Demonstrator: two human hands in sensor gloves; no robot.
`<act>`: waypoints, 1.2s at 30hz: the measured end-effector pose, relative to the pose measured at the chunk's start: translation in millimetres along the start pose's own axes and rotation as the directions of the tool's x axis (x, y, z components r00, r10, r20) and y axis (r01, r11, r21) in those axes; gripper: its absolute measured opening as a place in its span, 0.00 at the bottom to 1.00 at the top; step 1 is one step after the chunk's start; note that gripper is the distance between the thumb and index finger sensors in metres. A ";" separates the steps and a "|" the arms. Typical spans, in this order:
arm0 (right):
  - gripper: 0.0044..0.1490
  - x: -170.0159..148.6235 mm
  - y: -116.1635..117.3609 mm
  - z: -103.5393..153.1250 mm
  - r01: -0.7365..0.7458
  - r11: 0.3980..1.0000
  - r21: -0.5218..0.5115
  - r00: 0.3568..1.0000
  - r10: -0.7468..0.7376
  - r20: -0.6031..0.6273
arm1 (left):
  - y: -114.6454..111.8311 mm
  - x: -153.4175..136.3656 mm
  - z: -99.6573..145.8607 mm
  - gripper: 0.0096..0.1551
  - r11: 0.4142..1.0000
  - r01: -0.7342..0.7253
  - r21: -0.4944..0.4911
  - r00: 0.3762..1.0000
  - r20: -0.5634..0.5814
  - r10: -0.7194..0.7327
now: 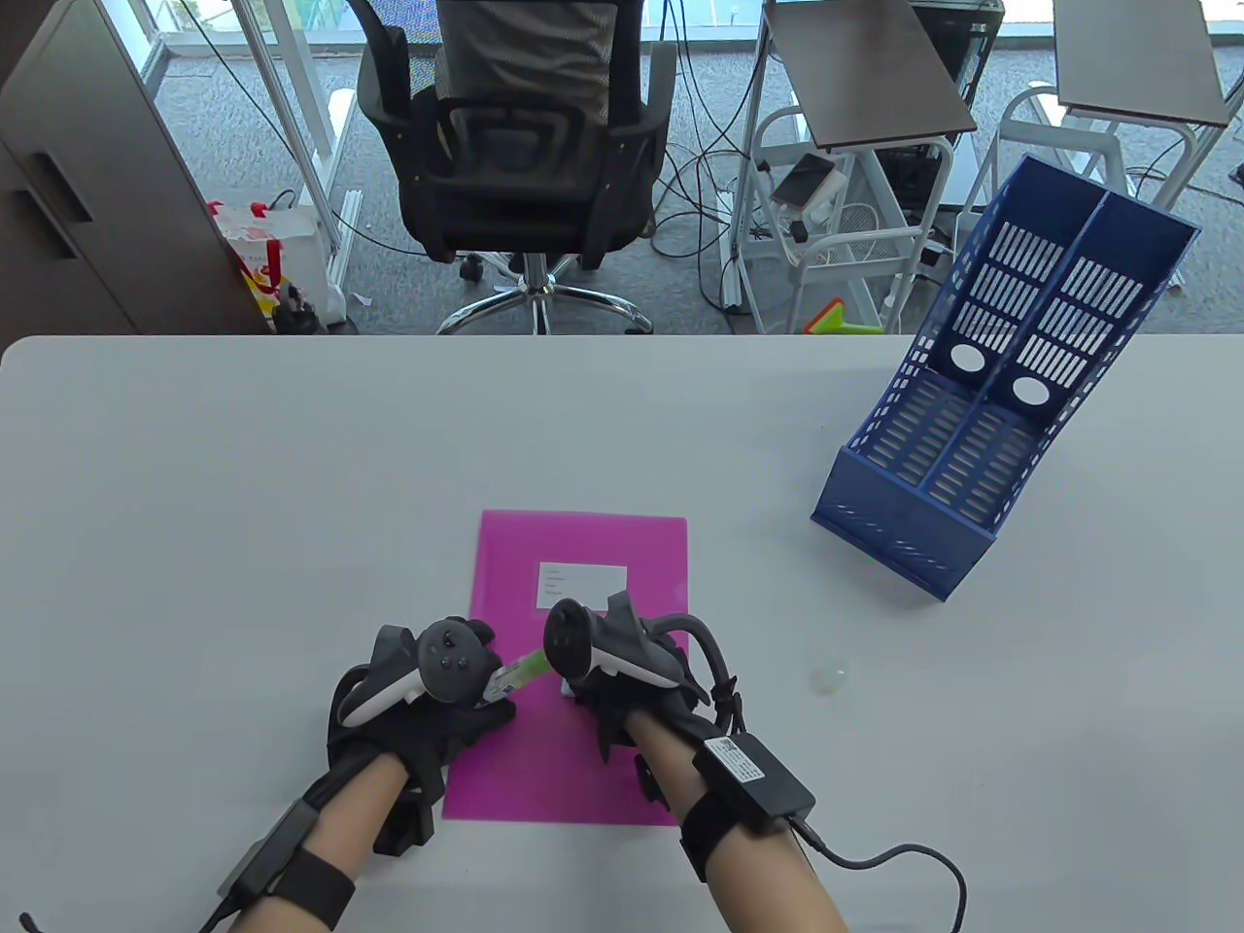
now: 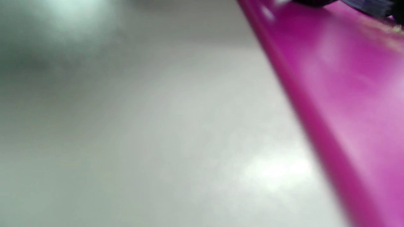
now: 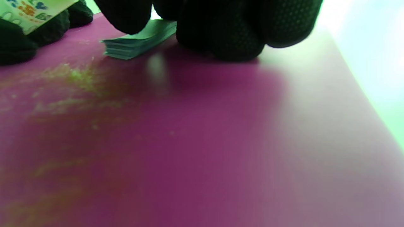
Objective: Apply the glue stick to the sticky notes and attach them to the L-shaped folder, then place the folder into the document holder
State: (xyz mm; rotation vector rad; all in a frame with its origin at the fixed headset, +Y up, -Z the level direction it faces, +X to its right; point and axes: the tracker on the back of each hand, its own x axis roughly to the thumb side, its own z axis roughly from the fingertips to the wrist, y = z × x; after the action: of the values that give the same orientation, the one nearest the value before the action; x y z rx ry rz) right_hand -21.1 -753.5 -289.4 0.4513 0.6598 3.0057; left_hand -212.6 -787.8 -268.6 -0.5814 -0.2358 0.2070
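Left hand [image 1: 428, 700] fingers curled round glue stick [image 1: 517, 673], green tube slanting up-right toward the right hand [image 1: 622, 671]. In right wrist view, glue stick's printed label [image 3: 30, 12] at top left, left-hand fingertips [image 3: 47, 30] beneath it on the folder. Right hand fingers [image 3: 221, 28] bent down, tips pressing on sticky notes [image 3: 139, 41]; grip on the pad itself cannot be told. Pale green pad lying flat on pink folder [image 1: 573, 758], directly under right fingers, just beside glue stick tip. Yellowish smears [image 3: 72, 78] on folder near the pad. Folder flat on grey desk [image 1: 194, 544], white label [image 1: 581, 583] on its upper half, just beyond both hands. Left wrist view blurred: folder edge [image 2: 315, 126] against desk only. Small clear cap [image 1: 829, 677] on desk right of folder. Blue document holder [image 1: 982, 437] well apart at far right, two compartments. Black office chair [image 1: 515, 146] beyond the desk.
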 end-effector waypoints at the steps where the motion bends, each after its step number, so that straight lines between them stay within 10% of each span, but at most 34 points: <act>1: 0.34 -0.4 -0.6 -1.0 0.006 1.000 0.004 1.000 -0.006 -0.004 | 0.0 0.0 0.0 0.30 1.000 0.000 0.000 1.000 0.000 0.000; 15: 0.44 -28.2 -21.3 31.3 0.300 0.950 -0.088 0.954 -0.301 0.009 | 17.2 -6.2 -0.9 0.30 0.983 -0.140 -0.120 0.990 0.005 0.141; 20: 0.49 -34.2 -30.5 71.6 0.425 0.885 -0.193 0.904 -0.403 0.145 | 53.8 5.8 27.2 0.29 0.961 -0.238 0.140 0.971 0.067 0.231; 25: 0.52 -31.3 -21.5 111.3 0.783 0.610 -0.121 0.607 -0.706 0.365 | 53.6 59.5 60.2 0.30 0.884 -0.385 0.265 0.903 0.308 0.301; 31: 0.44 -40.4 -3.5 132.9 0.911 0.388 -0.142 0.411 -0.815 0.409 | 28.4 112.6 80.7 0.31 0.865 -0.300 0.403 0.908 0.399 0.129; 36: 0.37 -44.0 -3.8 134.3 0.966 0.230 -0.114 0.257 -0.841 0.476 | 21.6 109.2 82.7 0.35 0.814 -0.487 0.317 0.805 0.524 0.278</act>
State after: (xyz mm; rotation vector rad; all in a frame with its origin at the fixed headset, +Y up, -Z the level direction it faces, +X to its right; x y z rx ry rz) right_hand 59.4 -699.6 -186.4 0.3130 0.1271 1.7118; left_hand -134.3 -699.3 -196.2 -0.1081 -0.5104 0.7946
